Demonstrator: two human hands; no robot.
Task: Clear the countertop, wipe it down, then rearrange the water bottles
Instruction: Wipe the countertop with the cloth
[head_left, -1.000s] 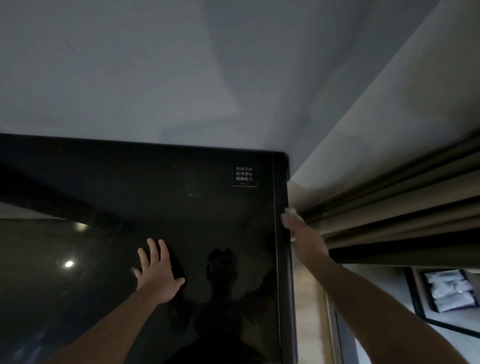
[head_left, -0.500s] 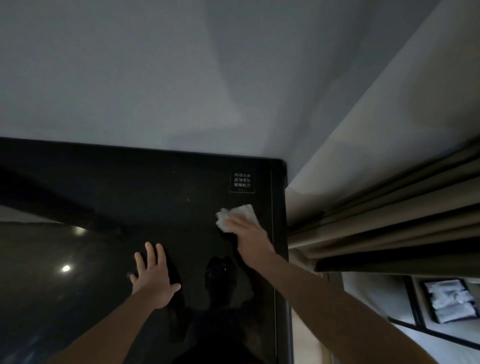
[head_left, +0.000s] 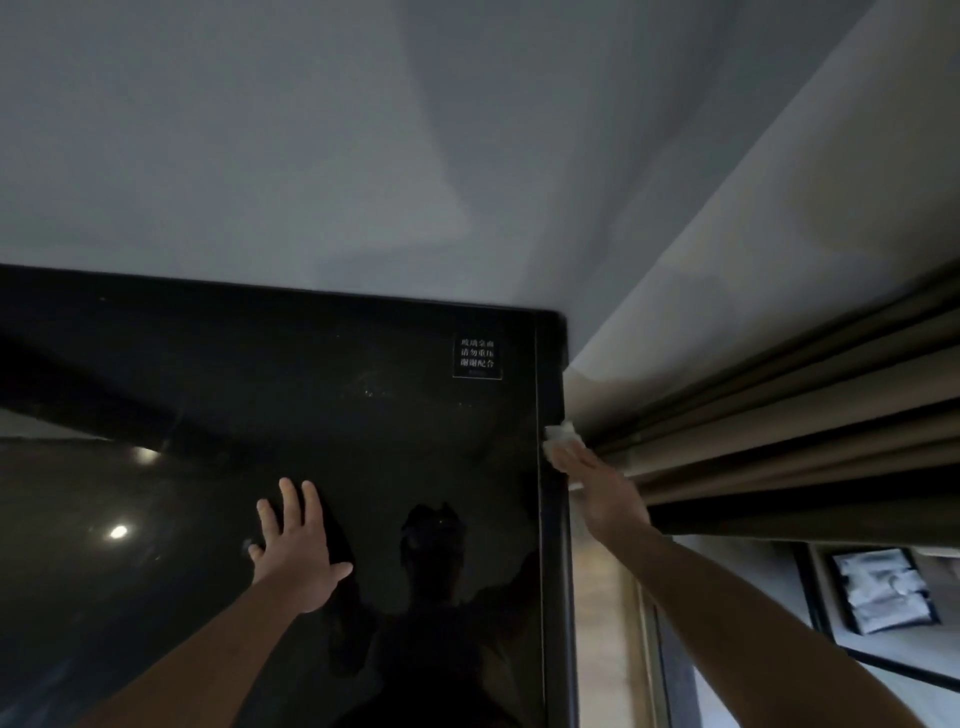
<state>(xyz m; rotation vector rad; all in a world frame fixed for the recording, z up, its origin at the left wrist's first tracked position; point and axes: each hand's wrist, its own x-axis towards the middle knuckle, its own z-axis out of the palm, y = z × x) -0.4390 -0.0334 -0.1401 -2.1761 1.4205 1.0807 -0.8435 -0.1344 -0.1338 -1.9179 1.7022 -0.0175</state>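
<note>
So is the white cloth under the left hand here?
No. The left hand lies flat and bare on the black glass countertop, while the right hand presses the white cloth against the countertop's right edge.

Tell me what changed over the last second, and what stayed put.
The right hand swept its white cloth from the countertop's right edge leftward onto the black glass, below the small label, then back right to that edge. Its grip on the cloth was never let go. The left hand stayed flat on the black countertop, fingers spread.
</note>
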